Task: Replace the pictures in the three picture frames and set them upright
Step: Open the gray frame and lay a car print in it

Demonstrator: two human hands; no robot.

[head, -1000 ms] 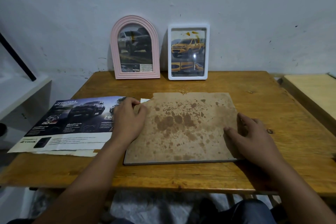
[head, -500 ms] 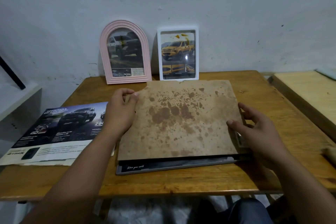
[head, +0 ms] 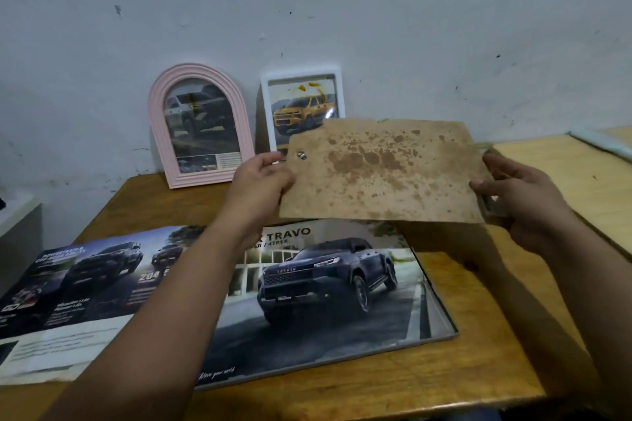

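A stained brown backing board (head: pixel 383 171) is lifted above the table, tilted toward me. My left hand (head: pixel 261 181) grips its left edge and my right hand (head: pixel 519 202) grips its right edge. Below it the large frame (head: pixel 441 318) lies flat on the wooden table (head: pixel 496 335) with a dark truck picture (head: pixel 325 287) showing inside it. A pink arched frame (head: pixel 201 125) and a white rectangular frame (head: pixel 302 106) stand upright against the wall, each with a car picture. The board hides the white frame's lower part.
A car brochure (head: pixel 78 284) lies open on the table's left side, partly under my left forearm. A second, lighter wooden table (head: pixel 564 178) adjoins on the right. A white shelf (head: pixel 17 215) sits at the far left.
Both hands have raised the backing board off the large frame and away from me, uncovering the dark truck picture beneath. The view has tilted down and closer.
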